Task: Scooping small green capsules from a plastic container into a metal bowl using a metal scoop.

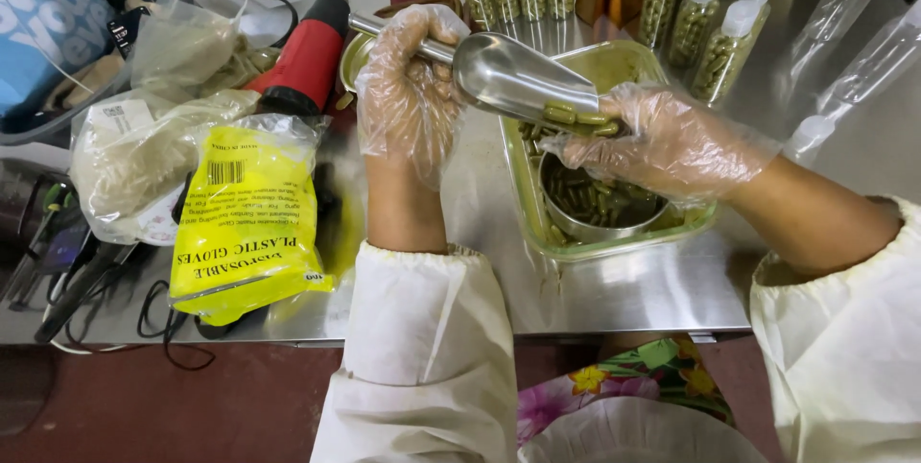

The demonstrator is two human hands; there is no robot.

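I see my left hand [408, 79], in a clear plastic glove, wrapped tight round the handle of a metal scoop [513, 74], holding it tilted above the desk [614, 285]. The scoop's mouth points right and down, and a few green capsules [576, 119] sit at its lip. My right hand [662, 142], also gloved, is at that lip, fingers loosely curled and touching the capsules; I cannot tell whether it pinches any.

Right beneath the scoop's mouth and my right hand stands a round metal bowl [600, 213] with more green capsules in it. The bowl sits inside a clear rectangular plastic tub [633, 65], near the middle of the steel desk.

Far behind the tub stand rows of small clear bottles [705, 26] with white caps, filled with capsules. To the left lie a yellow packet of gloves [249, 218], a red heat gun [307, 55] and some crumpled plastic bags [134, 161].
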